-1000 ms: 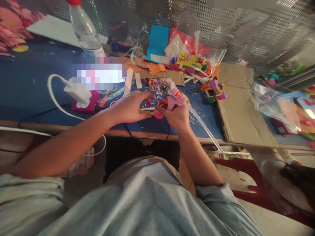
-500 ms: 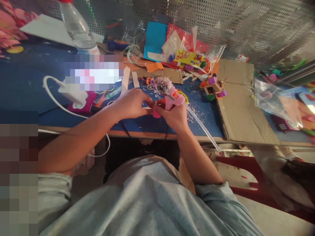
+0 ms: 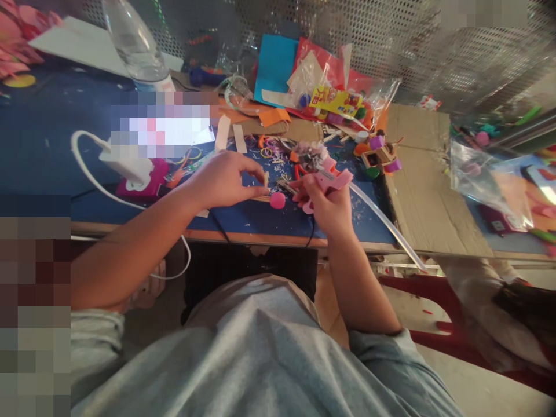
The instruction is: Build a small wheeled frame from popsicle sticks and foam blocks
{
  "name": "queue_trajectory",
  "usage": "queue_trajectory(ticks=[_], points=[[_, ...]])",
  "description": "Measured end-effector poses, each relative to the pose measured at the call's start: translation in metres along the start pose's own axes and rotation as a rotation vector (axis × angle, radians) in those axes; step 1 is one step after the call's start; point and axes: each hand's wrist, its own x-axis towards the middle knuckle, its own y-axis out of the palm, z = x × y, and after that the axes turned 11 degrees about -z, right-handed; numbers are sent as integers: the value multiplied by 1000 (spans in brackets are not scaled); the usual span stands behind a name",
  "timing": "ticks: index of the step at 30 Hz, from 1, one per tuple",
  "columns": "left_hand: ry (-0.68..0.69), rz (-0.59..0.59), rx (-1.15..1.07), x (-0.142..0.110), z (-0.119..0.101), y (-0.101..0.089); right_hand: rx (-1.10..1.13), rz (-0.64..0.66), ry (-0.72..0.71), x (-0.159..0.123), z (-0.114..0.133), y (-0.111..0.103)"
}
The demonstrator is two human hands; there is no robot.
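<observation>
My left hand is closed in a pinch on a small wooden piece that looks like craft sticks. At the end of that piece sits a pink round cap, just right of my fingertips. My right hand is wrapped round a pink hot glue gun, apart from the wooden piece. A long clear glue stick trails from the gun's back over the table's front edge. My right fingers partly hide the gun's handle.
A wooden assembly with coloured caps stands on the right beside a cardboard sheet. To the left are a magenta power socket with a white plug and cable, and a water bottle. White scraps and rubber bands litter the blue tabletop.
My right hand has moved right with the glue gun, away from my left hand. The pink cap now shows fully. My left hand has hardly moved.
</observation>
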Motion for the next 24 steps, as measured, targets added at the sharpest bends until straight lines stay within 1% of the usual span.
queue_trajectory(ticks=[2, 6, 8, 10, 13, 15, 17, 20, 22, 24], points=[[-7, -24, -35, -2, 2, -7, -6, 30, 56, -2, 2, -15], [-7, 9, -85, -3, 2, -14, -112, 118, 134, -4, 3, -40], [-11, 20, -98, -3, 1, -13, -192, 235, 134, -1, 6, -48], [-23, 19, -98, -3, 1, -11, -269, 324, 122, 3, 11, -52], [-45, 16, -94, -4, 2, -9, -399, 382, 149, 11, 18, -53], [-48, 16, -109, -4, 2, -9, -434, 421, 183, 15, 21, -52], [-51, 10, -121, -4, 2, -10, -385, 466, 227, 18, 23, -51], [-67, -2, -117, -4, 1, -12, -200, 520, 362, 18, 25, -51], [-77, -11, -129, -5, 2, -12, -66, 522, 437, 14, 27, -51], [-92, -22, -166, -7, 2, -13, 27, 496, 455, 7, 28, -51]])
